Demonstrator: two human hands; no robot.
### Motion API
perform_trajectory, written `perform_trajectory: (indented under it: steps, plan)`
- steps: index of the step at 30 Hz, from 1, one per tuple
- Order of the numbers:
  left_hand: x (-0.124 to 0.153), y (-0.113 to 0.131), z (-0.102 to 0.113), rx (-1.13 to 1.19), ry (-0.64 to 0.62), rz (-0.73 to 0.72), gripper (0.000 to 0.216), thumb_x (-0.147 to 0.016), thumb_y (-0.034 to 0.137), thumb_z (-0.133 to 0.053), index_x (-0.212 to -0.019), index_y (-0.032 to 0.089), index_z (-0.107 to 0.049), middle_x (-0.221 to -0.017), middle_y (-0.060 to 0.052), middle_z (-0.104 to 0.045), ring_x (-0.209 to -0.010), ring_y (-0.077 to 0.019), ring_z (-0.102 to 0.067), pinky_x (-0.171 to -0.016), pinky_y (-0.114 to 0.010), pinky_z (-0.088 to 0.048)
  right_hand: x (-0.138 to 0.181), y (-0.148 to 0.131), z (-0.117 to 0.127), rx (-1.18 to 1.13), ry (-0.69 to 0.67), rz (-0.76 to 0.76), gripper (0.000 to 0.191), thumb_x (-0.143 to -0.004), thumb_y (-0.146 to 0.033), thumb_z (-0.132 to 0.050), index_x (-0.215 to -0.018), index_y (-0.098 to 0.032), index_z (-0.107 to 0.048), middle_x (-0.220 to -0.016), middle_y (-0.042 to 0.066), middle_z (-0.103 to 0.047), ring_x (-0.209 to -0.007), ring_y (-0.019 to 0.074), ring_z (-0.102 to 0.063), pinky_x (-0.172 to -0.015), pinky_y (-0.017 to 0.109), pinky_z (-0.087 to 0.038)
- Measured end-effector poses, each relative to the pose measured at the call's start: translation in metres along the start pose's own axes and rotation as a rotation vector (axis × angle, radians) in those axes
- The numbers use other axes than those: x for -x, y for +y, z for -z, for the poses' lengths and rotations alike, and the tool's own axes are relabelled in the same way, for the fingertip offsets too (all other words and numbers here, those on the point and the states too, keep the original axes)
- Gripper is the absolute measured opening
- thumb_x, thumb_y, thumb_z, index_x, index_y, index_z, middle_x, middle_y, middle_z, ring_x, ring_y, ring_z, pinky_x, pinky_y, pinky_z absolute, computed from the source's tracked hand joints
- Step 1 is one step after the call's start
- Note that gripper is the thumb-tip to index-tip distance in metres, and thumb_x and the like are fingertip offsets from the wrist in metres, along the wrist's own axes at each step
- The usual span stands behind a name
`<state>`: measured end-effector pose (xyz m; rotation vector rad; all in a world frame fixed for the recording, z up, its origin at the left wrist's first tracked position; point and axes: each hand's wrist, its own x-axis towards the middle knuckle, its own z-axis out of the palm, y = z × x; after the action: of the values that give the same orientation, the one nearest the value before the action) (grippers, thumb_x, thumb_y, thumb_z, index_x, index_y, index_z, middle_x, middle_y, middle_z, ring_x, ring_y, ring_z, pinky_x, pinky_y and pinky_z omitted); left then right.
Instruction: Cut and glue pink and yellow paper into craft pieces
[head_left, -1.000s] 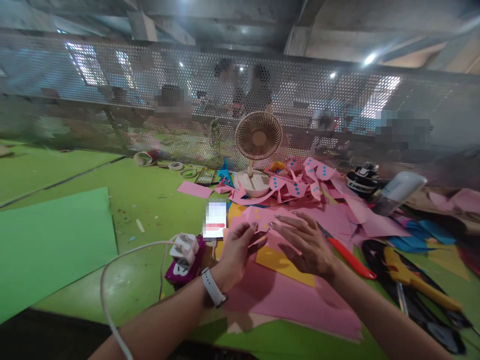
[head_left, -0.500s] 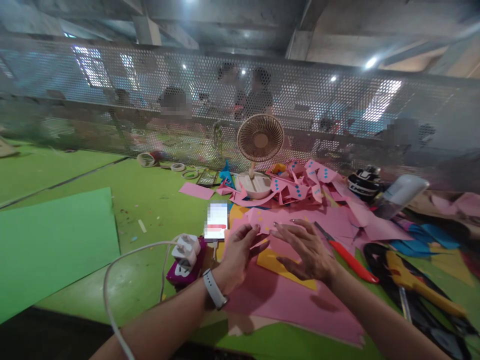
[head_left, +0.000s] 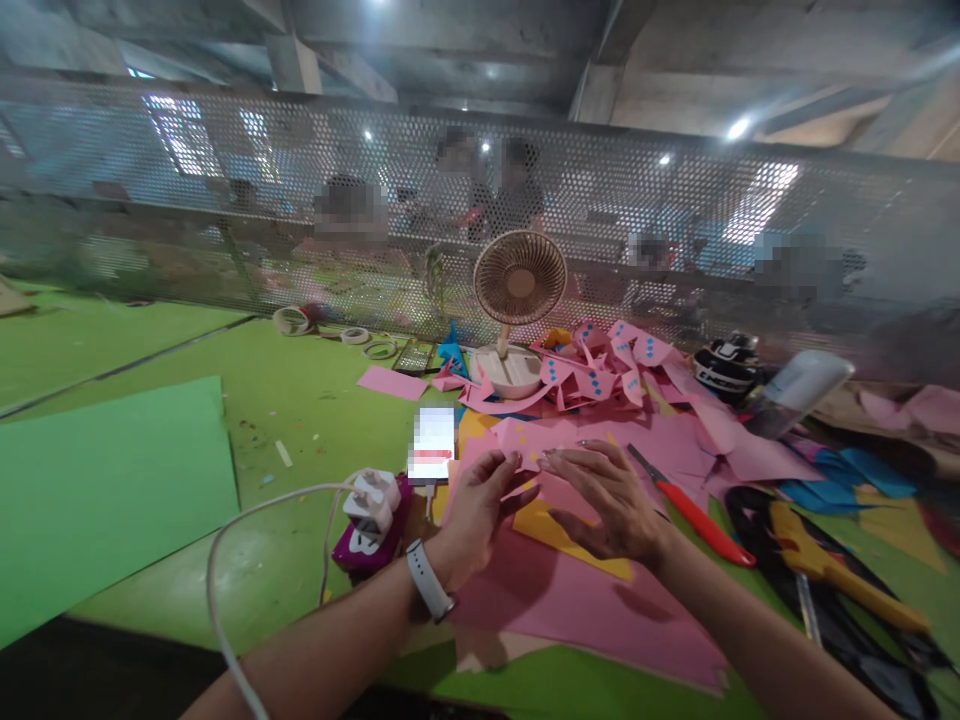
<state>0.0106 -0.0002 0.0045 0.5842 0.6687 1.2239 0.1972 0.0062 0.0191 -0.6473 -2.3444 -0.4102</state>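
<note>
My left hand point(head_left: 484, 510), with a white watch band point(head_left: 428, 580) at its wrist, hovers over pink paper with its fingers loosely bent and apart. Nothing shows in it. Beside it, my right hand point(head_left: 611, 505) is spread, fingers stretched towards the left one, also without anything visible in it. Small yellow dots point(head_left: 523, 440) mark the pink paper just beyond my fingertips. Under the hands lie a yellow paper piece point(head_left: 574, 538) and a large pink sheet point(head_left: 585, 610). A phone point(head_left: 433, 440) with a lit screen lies left of my left hand.
A small fan point(head_left: 520, 280) stands behind, beside heaped pink paper cutouts point(head_left: 600, 365). To the right are a red-handled knife point(head_left: 705, 525), a yellow glue gun point(head_left: 847, 575) and a clear bottle point(head_left: 806, 390). White chargers point(head_left: 373, 500) and a green sheet point(head_left: 112, 490) lie left.
Both hands keep nearly the same pose and place. The view has shifted only very slightly.
</note>
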Motion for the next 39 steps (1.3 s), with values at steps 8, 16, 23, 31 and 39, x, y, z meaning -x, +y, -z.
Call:
perform_trajectory:
  steps: [8, 16, 23, 31, 39]
  plan:
    - [0.0009, -0.0001, -0.001, -0.003, 0.007, -0.001, 0.021, -0.072, 0.028, -0.071, -0.078, 0.017, -0.054, -0.082, -0.001, -0.061, -0.084, -0.0167, -0.064, -0.08, -0.031, -0.053, 0.0011, 0.0008, -0.0008, 0.031, -0.024, 0.005, 0.061, -0.078, -0.03, -0.059, -0.134, -0.017, -0.036, -0.117, 0.011, -0.061, -0.108, 0.0222, -0.055, -0.092, 0.042, -0.04]
    - [0.0019, 0.0009, -0.001, -0.03, 0.002, 0.02, 0.021, -0.072, 0.029, -0.07, -0.078, 0.017, -0.055, -0.082, -0.002, -0.062, -0.083, -0.0161, -0.064, -0.077, -0.028, -0.053, -0.0017, -0.0011, -0.0001, 0.036, -0.028, 0.022, 0.062, -0.079, -0.03, -0.058, -0.135, -0.016, -0.034, -0.118, 0.012, -0.061, -0.108, 0.0217, -0.054, -0.091, 0.041, -0.04]
    - [0.0014, 0.002, -0.0011, -0.037, -0.014, 0.025, 0.02, -0.073, 0.029, -0.07, -0.079, 0.017, -0.056, -0.086, -0.002, -0.063, -0.082, -0.016, -0.064, -0.077, -0.029, -0.052, -0.0019, 0.0011, 0.0022, 0.044, -0.068, 0.027, 0.061, -0.079, -0.032, -0.057, -0.134, -0.016, -0.035, -0.118, 0.012, -0.06, -0.109, 0.0228, -0.054, -0.093, 0.042, -0.039]
    - [-0.0004, 0.0008, 0.0018, -0.053, -0.044, -0.01, 0.019, -0.072, 0.027, -0.07, -0.078, 0.015, -0.057, -0.085, -0.003, -0.063, -0.08, -0.0147, -0.063, -0.076, -0.028, -0.051, -0.0059, -0.0012, 0.0059, 0.048, -0.066, 0.058, 0.06, -0.081, -0.035, -0.055, -0.134, -0.015, -0.036, -0.117, 0.012, -0.061, -0.109, 0.0224, -0.055, -0.093, 0.04, -0.042]
    - [-0.0018, 0.0003, 0.0016, -0.053, -0.025, -0.017, 0.019, -0.071, 0.026, -0.071, -0.075, 0.015, -0.056, -0.082, -0.002, -0.063, -0.077, -0.0145, -0.063, -0.074, -0.028, -0.052, -0.0033, -0.0001, 0.0038, 0.077, -0.087, 0.056, 0.057, -0.082, -0.034, -0.052, -0.134, -0.016, -0.037, -0.119, 0.012, -0.06, -0.11, 0.0217, -0.055, -0.095, 0.04, -0.041]
